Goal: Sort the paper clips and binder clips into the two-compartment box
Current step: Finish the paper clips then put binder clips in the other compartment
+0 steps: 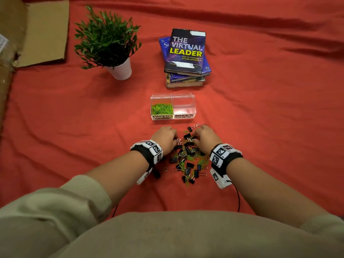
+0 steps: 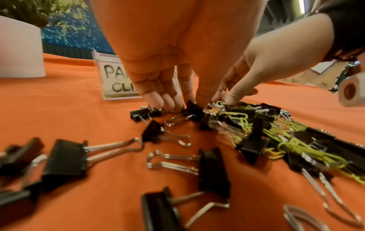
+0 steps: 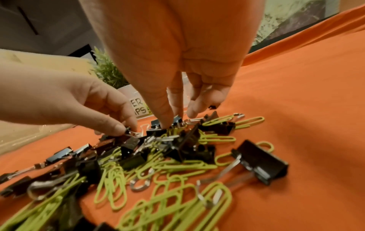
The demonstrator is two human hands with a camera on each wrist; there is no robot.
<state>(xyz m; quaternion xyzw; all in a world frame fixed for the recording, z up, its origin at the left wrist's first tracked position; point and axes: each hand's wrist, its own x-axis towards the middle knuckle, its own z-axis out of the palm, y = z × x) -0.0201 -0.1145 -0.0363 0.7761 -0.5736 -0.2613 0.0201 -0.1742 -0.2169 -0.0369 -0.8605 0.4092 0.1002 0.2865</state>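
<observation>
A mixed pile (image 1: 188,159) of black binder clips and green paper clips lies on the red cloth in front of me. Beyond it stands the clear two-compartment box (image 1: 183,116). Green paper clips (image 1: 162,108) fill its left part, labelled PAPER CLIPS; the right part, labelled BINDER CLIPS, shows nothing inside. My left hand (image 2: 189,101) pinches a black binder clip (image 2: 194,110) at the pile's far left edge. My right hand (image 3: 171,120) pinches another black binder clip (image 3: 158,130) with thumb and forefinger at the pile's far end.
A stack of books (image 1: 186,54) sits behind the box and a potted plant (image 1: 109,43) stands at the back left. Flat cardboard (image 1: 42,32) covers the far left corner. Loose binder clips (image 2: 65,157) lie scattered on the cloth by my left wrist.
</observation>
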